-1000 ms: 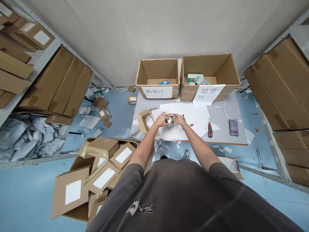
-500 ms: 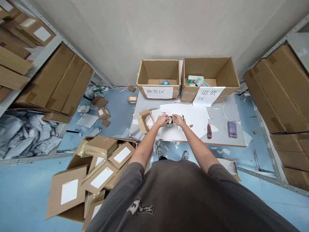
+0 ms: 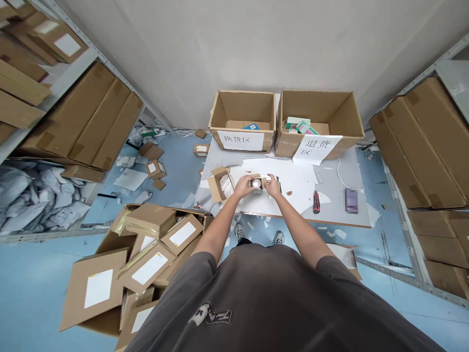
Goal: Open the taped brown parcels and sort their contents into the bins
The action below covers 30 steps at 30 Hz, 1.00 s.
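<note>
Between my two hands is a small green-and-white box [image 3: 257, 191] with its top open and cardboard flaps raised. A round, whitish item [image 3: 256, 184] shows inside it; its kind I cannot make out. My left hand [image 3: 243, 186] grips the box's left side, fingers curled over the edge. On the opposite side, my right hand [image 3: 272, 186] is closed on the right flap. Just left of my left hand, an opened brown carton [image 3: 217, 189] with clear wrapping lies tilted on the white table [image 3: 249, 207].
Two labelled cardboard bins [image 3: 240, 142] [image 3: 315, 147] stand along the table's back, with small boxes inside. A red-and-black utility knife [image 3: 316, 202] and a phone [image 3: 351, 201] lie to the right. A big box of parcels [image 3: 148, 269] is at my lower left. Shelves flank both sides.
The small box's top has opened wider, so the round item shows more plainly. My right hand has shifted slightly with the flap. The whole view has tilted a little.
</note>
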Tool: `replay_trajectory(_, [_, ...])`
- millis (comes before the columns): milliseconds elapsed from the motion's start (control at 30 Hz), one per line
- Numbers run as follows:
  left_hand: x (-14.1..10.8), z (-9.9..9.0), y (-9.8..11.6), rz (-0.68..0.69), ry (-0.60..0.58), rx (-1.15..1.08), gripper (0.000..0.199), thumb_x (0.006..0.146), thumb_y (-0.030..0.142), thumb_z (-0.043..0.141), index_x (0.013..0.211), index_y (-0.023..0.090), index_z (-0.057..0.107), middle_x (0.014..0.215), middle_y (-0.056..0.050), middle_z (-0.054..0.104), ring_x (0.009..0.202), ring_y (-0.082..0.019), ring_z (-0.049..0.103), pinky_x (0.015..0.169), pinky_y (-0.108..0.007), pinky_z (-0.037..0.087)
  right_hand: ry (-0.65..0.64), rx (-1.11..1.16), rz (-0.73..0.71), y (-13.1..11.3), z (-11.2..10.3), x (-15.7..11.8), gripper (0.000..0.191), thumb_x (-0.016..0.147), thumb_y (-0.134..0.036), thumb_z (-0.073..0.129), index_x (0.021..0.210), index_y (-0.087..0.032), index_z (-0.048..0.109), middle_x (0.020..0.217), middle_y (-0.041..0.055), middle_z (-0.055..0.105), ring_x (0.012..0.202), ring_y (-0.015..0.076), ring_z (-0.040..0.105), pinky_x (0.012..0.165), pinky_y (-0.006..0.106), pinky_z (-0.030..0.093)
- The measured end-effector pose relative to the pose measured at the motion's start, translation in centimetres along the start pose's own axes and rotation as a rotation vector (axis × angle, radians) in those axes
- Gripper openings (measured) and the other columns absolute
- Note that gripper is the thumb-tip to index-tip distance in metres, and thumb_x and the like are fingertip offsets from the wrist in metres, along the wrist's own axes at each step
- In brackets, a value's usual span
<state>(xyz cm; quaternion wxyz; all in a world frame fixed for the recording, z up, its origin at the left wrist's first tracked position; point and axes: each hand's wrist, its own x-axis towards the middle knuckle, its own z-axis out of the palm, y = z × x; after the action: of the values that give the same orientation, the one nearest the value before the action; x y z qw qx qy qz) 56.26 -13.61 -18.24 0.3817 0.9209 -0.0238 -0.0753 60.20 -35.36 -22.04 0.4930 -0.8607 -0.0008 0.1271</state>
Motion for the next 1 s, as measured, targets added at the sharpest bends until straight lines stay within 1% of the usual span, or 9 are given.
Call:
replay_trajectory(100, [-0.8, 0.2, -1.5, -0.213, 0.111, -0.162, 0.046, 0.100, 0.039, 0.067, 0.143, 0.022, 0.067, 0.150, -0.016, 0.068, 0.140, -0.031, 0.062, 0.121, -0.046, 0.046, 0.028, 0.053, -0.015, 0.1, 0.5, -1.2, 0.033, 0.100, -0.034, 0.063, 0.129, -0.021, 0.068, 0.109, 0.0099, 0.085, 0.105, 0.0241, 0.082, 0.101, 0.039, 0.062])
replay_trajectory(200, [-0.4, 0.8, -2.1, -0.318, 0.052, -0.256, 0.047, 0.099, 0.044, 0.066, 0.139, 0.020, 0.071, 0.139, -0.017, 0.075, 0.129, -0.033, 0.069, 0.113, -0.050, 0.052, -0.046, 0.043, -0.091, 0.0, 0.9, -2.4, 0.029, 0.100, -0.039, 0.065, 0.121, -0.021, 0.075, 0.132, 0.0141, 0.080, 0.125, 0.0260, 0.076, 0.104, 0.039, 0.062])
replay_trajectory(333, [1.3, 1.8, -1.7, -0.266, -0.026, -0.356, 0.056, 0.090, 0.045, 0.075, 0.139, 0.018, 0.072, 0.135, -0.016, 0.077, 0.119, -0.028, 0.072, 0.105, -0.043, 0.057, -0.145, -0.064, -0.188, 0.3, 0.8, -3.4, 0.036, 0.095, -0.032, 0.071, 0.130, -0.024, 0.079, 0.167, 0.0118, 0.056, 0.148, 0.0303, 0.061, 0.111, 0.043, 0.061])
replay_trajectory(433, [2.3, 2.3, -1.3, -0.247, -0.056, -0.441, 0.065, 0.083, 0.037, 0.078, 0.144, 0.017, 0.069, 0.138, -0.016, 0.075, 0.121, -0.027, 0.072, 0.106, -0.041, 0.057, -0.152, -0.117, -0.190, 0.5, 0.5, -3.4, 0.033, 0.093, -0.027, 0.072, 0.125, -0.025, 0.083, 0.165, 0.0107, 0.058, 0.147, 0.0316, 0.062, 0.117, 0.048, 0.057])
replay_trajectory(533, [2.9, 2.3, -1.1, -0.227, -0.092, -0.488, 0.068, 0.076, 0.025, 0.074, 0.144, 0.018, 0.067, 0.136, -0.014, 0.075, 0.121, -0.026, 0.071, 0.107, -0.041, 0.057, -0.130, -0.070, -0.154, 0.5, 0.4, -3.0, 0.028, 0.091, -0.031, 0.074, 0.117, -0.026, 0.082, 0.155, 0.0114, 0.065, 0.143, 0.0320, 0.064, 0.107, 0.047, 0.063])
replay_trajectory(667, [3.0, 1.5, -0.9, -0.106, -0.025, -0.444, 0.065, 0.073, 0.016, 0.070, 0.137, 0.020, 0.066, 0.145, -0.012, 0.069, 0.133, -0.025, 0.066, 0.110, -0.037, 0.054, -0.056, 0.074, -0.060, 0.2, 0.3, -2.3, 0.054, 0.088, -0.038, 0.077, 0.140, -0.025, 0.069, 0.149, 0.0149, 0.067, 0.130, 0.0314, 0.070, 0.095, 0.045, 0.067])
replay_trajectory(800, [2.3, 0.0, -1.0, -0.004, -0.086, -0.419, 0.057, 0.073, 0.018, 0.070, 0.130, 0.022, 0.067, 0.145, -0.010, 0.067, 0.138, -0.027, 0.061, 0.109, -0.038, 0.053, -0.118, 0.109, -0.110, -0.4, -0.2, -1.4, 0.075, 0.086, -0.032, 0.076, 0.159, -0.028, 0.056, 0.166, 0.0154, 0.055, 0.140, 0.0317, 0.064, 0.105, 0.047, 0.062])
replay_trajectory(900, [1.6, -0.6, -1.1, 0.056, -0.141, -0.385, 0.049, 0.074, 0.023, 0.073, 0.123, 0.023, 0.068, 0.145, -0.008, 0.066, 0.139, -0.028, 0.060, 0.114, -0.039, 0.050, -0.208, 0.093, -0.180, -0.7, -0.6, -0.9, 0.070, 0.085, -0.027, 0.075, 0.154, -0.030, 0.063, 0.170, 0.0119, 0.051, 0.148, 0.0319, 0.057, 0.112, 0.049, 0.058])
replay_trajectory(1000, [1.1, -0.4, -1.1, 0.103, -0.152, -0.324, 0.037, 0.078, 0.022, 0.075, 0.115, 0.022, 0.070, 0.148, -0.010, 0.066, 0.143, -0.028, 0.059, 0.121, -0.040, 0.045, -0.251, 0.095, -0.208, -0.5, -0.9, -0.7, 0.054, 0.087, -0.026, 0.073, 0.141, -0.026, 0.073, 0.167, 0.0140, 0.053, 0.151, 0.0309, 0.056, 0.112, 0.046, 0.058])
